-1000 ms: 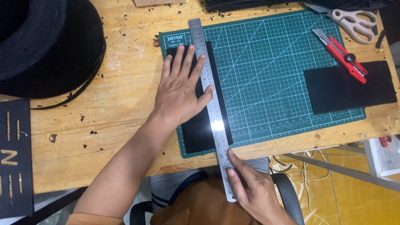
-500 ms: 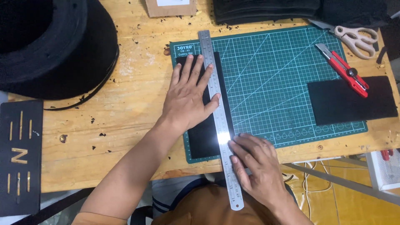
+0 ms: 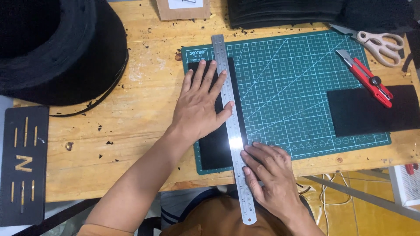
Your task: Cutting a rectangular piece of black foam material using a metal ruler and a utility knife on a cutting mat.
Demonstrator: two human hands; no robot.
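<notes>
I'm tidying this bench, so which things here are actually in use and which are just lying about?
In use:
- long steel ruler, under both hands
- black sheet strip beneath the left hand
- green gridded cutting mat
- right hand on the ruler's near end

Lying about:
- red utility knife
- beige-handled scissors
- black rectangular piece
- large black hat
</notes>
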